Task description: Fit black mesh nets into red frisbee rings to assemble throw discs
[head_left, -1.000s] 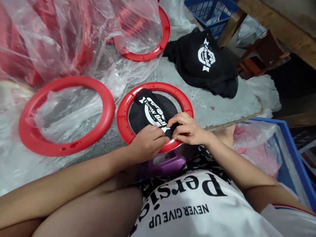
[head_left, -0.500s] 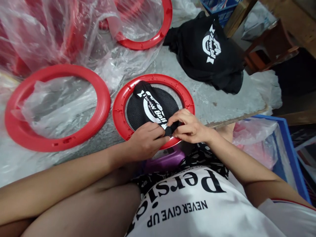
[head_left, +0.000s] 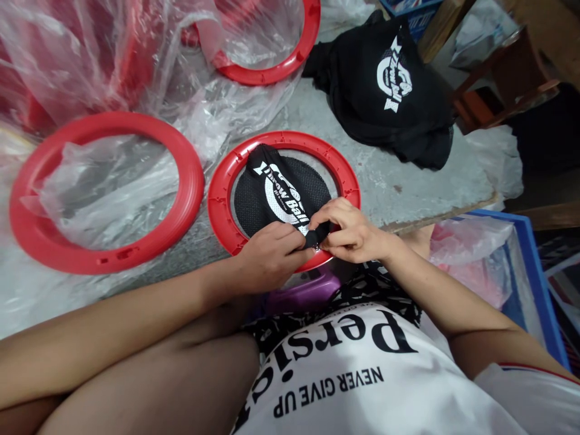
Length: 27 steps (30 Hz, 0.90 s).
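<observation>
A red plastic ring (head_left: 219, 208) lies on the table edge in front of me, its ribbed inner side facing up. Inside it is a round piece of black mesh fabric (head_left: 248, 208) with a white "Throw Ball" print, partly bunched. My left hand (head_left: 272, 257) pinches the fabric's edge at the near side of the ring. Close beside it, my right hand (head_left: 351, 232) pinches the same edge, fingers curled. The fingertips nearly meet and hide the exact spot where fabric and ring touch.
Another red ring (head_left: 190, 193) lies to the left on clear plastic sheeting (head_left: 203, 115). A third red ring (head_left: 272, 74) sits behind. A black printed fabric pile (head_left: 348, 90) rests at the back right. Below the table edge stands a blue crate (head_left: 534, 266) with plastic bags.
The whole view has shifted slightly. Both hands stay at the near edge of the ring, pinching the fabric with barely any movement.
</observation>
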Available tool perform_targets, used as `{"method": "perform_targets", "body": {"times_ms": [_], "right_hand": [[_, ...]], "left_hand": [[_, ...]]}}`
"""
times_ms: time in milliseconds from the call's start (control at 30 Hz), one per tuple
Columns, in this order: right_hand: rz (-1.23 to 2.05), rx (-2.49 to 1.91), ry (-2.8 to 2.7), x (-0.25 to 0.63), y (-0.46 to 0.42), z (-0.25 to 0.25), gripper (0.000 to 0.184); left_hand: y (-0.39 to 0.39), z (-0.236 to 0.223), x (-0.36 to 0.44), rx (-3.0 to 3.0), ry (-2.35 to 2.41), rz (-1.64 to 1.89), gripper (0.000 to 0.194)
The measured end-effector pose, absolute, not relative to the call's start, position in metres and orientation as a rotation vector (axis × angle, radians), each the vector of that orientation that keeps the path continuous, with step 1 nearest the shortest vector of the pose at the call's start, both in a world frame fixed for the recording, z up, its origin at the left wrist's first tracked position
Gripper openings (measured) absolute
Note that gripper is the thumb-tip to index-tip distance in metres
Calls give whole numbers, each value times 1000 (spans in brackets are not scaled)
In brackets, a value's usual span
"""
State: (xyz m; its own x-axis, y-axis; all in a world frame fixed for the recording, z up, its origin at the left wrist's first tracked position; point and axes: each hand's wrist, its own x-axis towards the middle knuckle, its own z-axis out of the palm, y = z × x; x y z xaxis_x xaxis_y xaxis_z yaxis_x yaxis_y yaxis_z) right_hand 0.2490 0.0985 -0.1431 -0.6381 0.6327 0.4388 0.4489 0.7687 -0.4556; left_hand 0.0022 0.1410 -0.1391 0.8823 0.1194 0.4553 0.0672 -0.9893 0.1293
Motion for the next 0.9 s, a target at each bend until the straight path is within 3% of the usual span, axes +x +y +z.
{"method": "perform_targets", "body": {"times_ms": [200, 333, 467, 633, 733, 900], "right_hand": [[399, -807, -2393, 244, 95, -143, 15], [570, -799, -2202, 247, 97, -131, 10], [420, -1276, -1810, 257, 114, -119, 6], [58, -1914, -2037, 250, 148, -119, 22], [-7, -2027, -2158, 239, 162, -121, 25], [191, -2029, -2037, 241, 171, -126, 7]], "left_hand": [[140, -140, 4, 2958, 177, 587, 19], [141, -139, 4, 2935, 178, 514, 17], [140, -137, 3, 2903, 189, 436, 17], [136, -128, 0, 2766, 188, 553, 21], [146, -118, 0, 2628, 297, 762, 19], [205, -105, 20, 2663, 850, 827, 26]]}}
